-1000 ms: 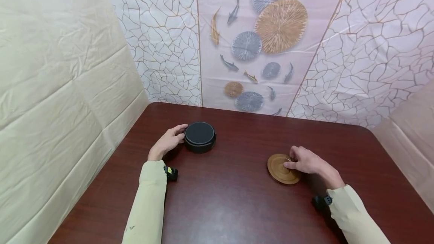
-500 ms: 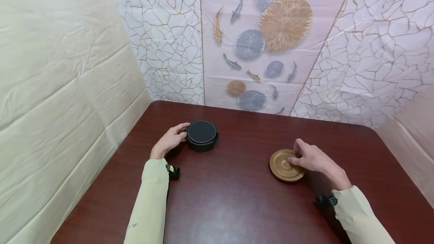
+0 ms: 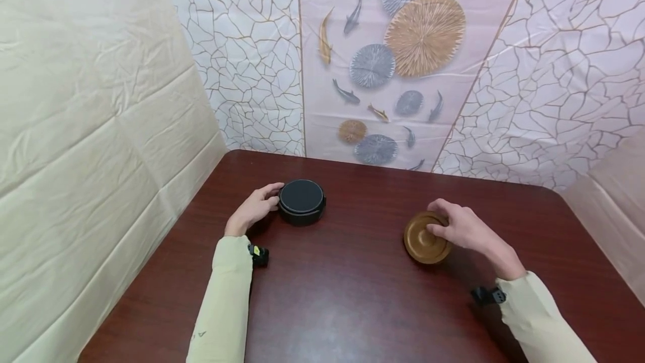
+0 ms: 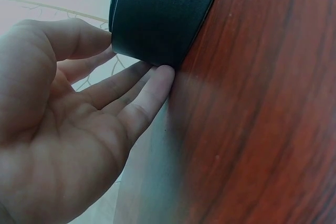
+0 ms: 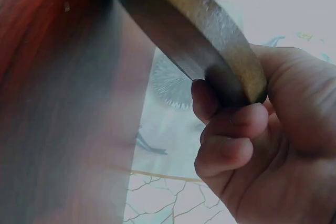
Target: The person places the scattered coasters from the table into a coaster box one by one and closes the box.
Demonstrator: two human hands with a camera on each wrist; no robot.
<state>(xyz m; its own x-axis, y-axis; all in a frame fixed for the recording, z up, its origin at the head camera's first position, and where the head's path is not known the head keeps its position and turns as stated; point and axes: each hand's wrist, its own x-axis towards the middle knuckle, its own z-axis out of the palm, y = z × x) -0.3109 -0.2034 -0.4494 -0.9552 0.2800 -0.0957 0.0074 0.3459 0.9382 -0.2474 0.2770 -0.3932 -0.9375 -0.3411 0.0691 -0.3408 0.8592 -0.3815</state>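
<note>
A low, round black case (image 3: 302, 197) with a flat, slightly narrower top stands on the table toward the back left. My left hand (image 3: 253, 209) is at its left side, fingertips touching the lower side wall, as the left wrist view (image 4: 163, 14) of the black case shows. On the right, my right hand (image 3: 466, 227) pinches a round brown disc (image 3: 419, 241) by its rim, thumb on the ringed face and fingers on the underside. The disc (image 5: 173, 30) is tilted; whether its far edge meets the table cannot be told.
Both things are at the dark reddish-brown wooden table (image 3: 347, 290), well apart from each other. A patterned cloth (image 3: 373, 128) hangs behind the back edge, and a cream cloth (image 3: 116, 156) rises along the left side.
The disc has gone from lying nearly flat to tilted, its ringed face turned more toward the head camera, as my right hand lifts its far side. My left hand and the black case stay together.
</note>
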